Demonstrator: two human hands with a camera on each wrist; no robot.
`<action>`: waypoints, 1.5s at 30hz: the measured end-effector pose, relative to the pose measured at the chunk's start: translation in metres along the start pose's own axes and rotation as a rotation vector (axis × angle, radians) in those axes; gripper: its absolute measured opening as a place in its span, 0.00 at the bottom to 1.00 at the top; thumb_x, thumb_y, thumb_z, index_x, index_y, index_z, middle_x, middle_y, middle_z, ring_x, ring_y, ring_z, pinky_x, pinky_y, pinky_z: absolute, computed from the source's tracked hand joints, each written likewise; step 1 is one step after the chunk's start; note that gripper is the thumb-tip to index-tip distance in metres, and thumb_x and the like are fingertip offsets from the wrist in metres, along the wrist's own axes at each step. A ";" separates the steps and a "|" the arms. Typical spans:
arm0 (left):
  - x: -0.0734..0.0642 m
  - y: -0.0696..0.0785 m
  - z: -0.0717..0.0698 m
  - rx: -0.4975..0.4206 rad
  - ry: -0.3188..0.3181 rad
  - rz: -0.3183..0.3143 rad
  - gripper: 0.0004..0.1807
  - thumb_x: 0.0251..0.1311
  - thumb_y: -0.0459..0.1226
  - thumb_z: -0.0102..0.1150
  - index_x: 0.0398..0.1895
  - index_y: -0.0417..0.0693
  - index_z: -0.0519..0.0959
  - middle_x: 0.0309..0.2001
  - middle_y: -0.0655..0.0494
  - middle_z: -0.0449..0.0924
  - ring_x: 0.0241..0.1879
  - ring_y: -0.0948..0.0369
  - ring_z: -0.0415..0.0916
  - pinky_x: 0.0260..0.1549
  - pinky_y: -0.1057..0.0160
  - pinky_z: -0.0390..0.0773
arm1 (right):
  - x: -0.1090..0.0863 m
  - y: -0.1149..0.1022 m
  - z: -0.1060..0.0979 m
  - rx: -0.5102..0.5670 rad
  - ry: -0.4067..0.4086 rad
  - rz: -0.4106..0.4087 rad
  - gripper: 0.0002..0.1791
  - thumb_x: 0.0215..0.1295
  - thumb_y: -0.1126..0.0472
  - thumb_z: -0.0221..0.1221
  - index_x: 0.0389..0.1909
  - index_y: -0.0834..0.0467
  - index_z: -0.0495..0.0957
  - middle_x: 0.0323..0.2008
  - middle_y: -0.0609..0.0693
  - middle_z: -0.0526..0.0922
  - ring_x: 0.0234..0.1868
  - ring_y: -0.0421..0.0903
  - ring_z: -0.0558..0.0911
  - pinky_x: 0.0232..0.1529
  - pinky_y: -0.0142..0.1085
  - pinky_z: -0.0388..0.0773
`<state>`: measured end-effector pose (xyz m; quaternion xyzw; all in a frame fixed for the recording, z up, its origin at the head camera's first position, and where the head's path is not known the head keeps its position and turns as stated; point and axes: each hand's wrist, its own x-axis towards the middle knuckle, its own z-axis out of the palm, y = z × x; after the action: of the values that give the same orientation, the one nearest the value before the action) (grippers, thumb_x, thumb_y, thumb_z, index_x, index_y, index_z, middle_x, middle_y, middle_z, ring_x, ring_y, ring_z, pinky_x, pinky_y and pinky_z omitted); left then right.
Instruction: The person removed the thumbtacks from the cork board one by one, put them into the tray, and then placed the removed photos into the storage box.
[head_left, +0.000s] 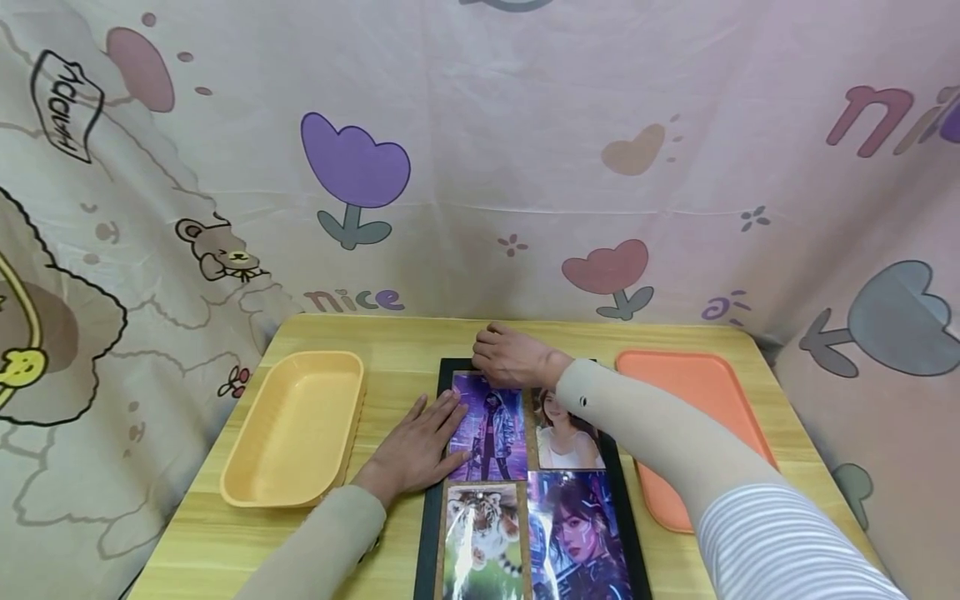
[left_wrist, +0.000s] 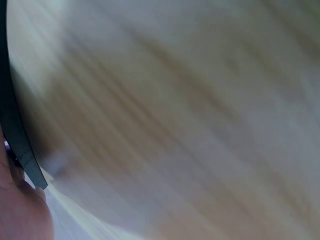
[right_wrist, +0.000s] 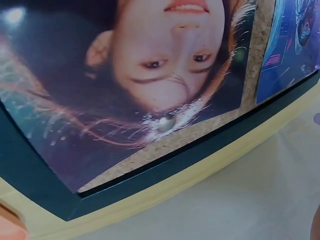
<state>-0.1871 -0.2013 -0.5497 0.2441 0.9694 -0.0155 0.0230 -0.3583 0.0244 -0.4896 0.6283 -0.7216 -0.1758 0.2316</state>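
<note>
A black-framed cork board (head_left: 431, 533) lies on the table with several glossy pictures on it. My left hand (head_left: 412, 446) rests with straight fingers on the left edge of the purple picture of a standing figure (head_left: 491, 446). At that picture's top edge is my right hand (head_left: 517, 357), its fingers bent; whatever they may pinch is hidden. Under the right forearm lies a portrait photo (head_left: 566, 442), with a silver pushpin (right_wrist: 167, 122) at its top in the right wrist view. A tiger picture (head_left: 483, 546) and a purple portrait (head_left: 581, 533) fill the lower half.
A yellow tray (head_left: 296, 433) stands left of the board. An orange tray (head_left: 678, 379) lies to its right, partly behind the right arm. Behind the wooden table (head_left: 397, 342) hangs a printed cloth (head_left: 465, 167).
</note>
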 end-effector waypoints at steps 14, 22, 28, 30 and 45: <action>0.001 0.000 0.000 -0.008 -0.003 -0.002 0.46 0.78 0.68 0.32 0.86 0.50 0.54 0.86 0.50 0.48 0.86 0.52 0.43 0.83 0.44 0.46 | -0.026 -0.006 -0.002 -0.013 0.098 0.043 0.10 0.76 0.50 0.58 0.42 0.52 0.79 0.44 0.47 0.85 0.49 0.48 0.79 0.58 0.44 0.76; 0.001 0.000 0.002 -0.027 0.022 0.004 0.46 0.77 0.68 0.34 0.85 0.49 0.56 0.86 0.50 0.50 0.85 0.51 0.46 0.83 0.43 0.47 | -0.048 -0.003 -0.006 0.003 0.076 0.012 0.10 0.72 0.51 0.60 0.42 0.53 0.80 0.44 0.47 0.85 0.48 0.49 0.78 0.55 0.44 0.75; 0.000 0.000 -0.001 -0.031 0.004 0.003 0.46 0.77 0.68 0.35 0.86 0.49 0.55 0.86 0.49 0.48 0.85 0.51 0.44 0.83 0.43 0.47 | -0.069 -0.002 -0.009 0.014 0.051 -0.001 0.11 0.71 0.50 0.62 0.38 0.53 0.78 0.42 0.47 0.84 0.47 0.49 0.79 0.54 0.44 0.75; 0.000 0.000 -0.001 -0.037 0.006 0.006 0.45 0.78 0.67 0.36 0.86 0.48 0.55 0.86 0.49 0.48 0.85 0.51 0.44 0.83 0.42 0.47 | -0.077 -0.001 -0.012 0.024 0.055 -0.009 0.10 0.71 0.51 0.63 0.38 0.54 0.78 0.42 0.48 0.84 0.46 0.50 0.78 0.54 0.45 0.75; 0.001 -0.001 -0.003 -0.070 0.010 0.012 0.46 0.77 0.68 0.37 0.85 0.49 0.55 0.86 0.49 0.49 0.85 0.50 0.45 0.83 0.41 0.47 | -0.161 -0.001 -0.024 0.031 0.040 0.000 0.10 0.68 0.53 0.63 0.35 0.55 0.76 0.38 0.49 0.82 0.44 0.51 0.76 0.49 0.45 0.74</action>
<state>-0.1887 -0.2019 -0.5469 0.2490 0.9679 0.0200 0.0267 -0.3276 0.1840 -0.4881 0.6351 -0.7194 -0.1520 0.2365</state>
